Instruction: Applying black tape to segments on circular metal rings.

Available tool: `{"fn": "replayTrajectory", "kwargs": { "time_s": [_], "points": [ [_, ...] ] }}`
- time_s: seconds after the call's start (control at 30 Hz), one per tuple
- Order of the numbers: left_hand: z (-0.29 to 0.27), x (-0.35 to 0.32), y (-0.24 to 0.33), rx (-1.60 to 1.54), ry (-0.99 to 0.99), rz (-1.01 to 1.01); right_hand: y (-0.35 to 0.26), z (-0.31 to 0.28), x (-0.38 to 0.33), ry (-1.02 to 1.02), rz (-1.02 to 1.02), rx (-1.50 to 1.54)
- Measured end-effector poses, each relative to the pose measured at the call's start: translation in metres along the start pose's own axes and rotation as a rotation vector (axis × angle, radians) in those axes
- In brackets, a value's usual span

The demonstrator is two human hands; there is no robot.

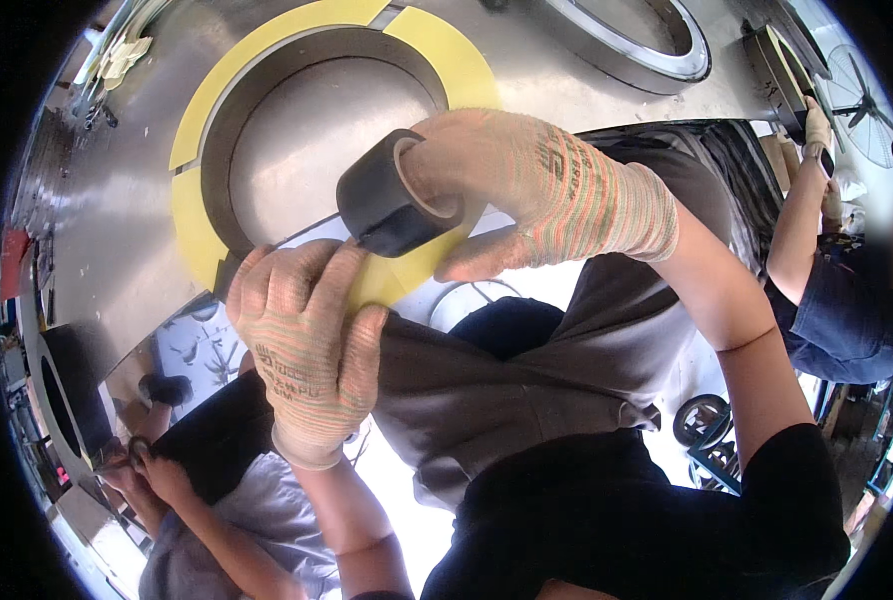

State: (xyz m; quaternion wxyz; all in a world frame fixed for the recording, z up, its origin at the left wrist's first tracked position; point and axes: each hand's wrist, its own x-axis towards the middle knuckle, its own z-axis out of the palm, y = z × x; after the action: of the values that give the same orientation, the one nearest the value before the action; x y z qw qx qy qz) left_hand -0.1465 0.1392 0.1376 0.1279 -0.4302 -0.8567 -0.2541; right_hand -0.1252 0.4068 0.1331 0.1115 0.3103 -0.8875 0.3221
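Note:
A large ring (193, 215) with yellow facing in segments and dark sides lies on the metal table, its near part reaching past the table's edge toward my lap. My left hand (302, 345), in a striped knit glove, grips the near part of the ring, fingers bent over it and thumb on the near side. My right hand (567, 190), gloved alike, holds a roll of black tape (379, 205) just above the ring, with fingers inside its core. The tape's lower edge comes close to my left index fingertip; whether the tape sticks to the ring I cannot tell.
Another ring with a shiny pale rim (657, 65) lies at the far right of the table (132, 230). At the right, a person (847, 310) handles a ring-shaped piece. A second person's hands (157, 470) are at lower left, beside a dark ring (57, 400). A fan (862, 95) stands beyond.

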Motion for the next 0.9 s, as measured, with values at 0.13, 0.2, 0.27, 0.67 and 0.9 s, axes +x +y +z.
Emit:
{"fn": "replayTrajectory", "kwargs": {
  "time_s": [0.13,0.2,0.27,0.67,0.9],
  "points": [
    [0.005,0.003,0.009,0.023,0.035,-0.012,-0.002,0.002,-0.003,0.096,-0.065,-0.002],
    [0.009,0.003,0.013,0.111,0.037,-0.078,-0.003,0.002,-0.007,0.103,-0.079,-0.012],
    [0.013,0.003,0.016,0.089,0.079,-0.072,-0.004,0.003,-0.011,0.108,-0.090,-0.022],
    [0.028,-0.004,0.023,0.091,0.221,-0.057,-0.042,-0.011,-0.025,0.126,-0.100,-0.054],
    [0.036,-0.005,0.031,0.186,0.200,-0.097,-0.072,-0.022,-0.084,0.370,0.573,0.488]
  ]
}}
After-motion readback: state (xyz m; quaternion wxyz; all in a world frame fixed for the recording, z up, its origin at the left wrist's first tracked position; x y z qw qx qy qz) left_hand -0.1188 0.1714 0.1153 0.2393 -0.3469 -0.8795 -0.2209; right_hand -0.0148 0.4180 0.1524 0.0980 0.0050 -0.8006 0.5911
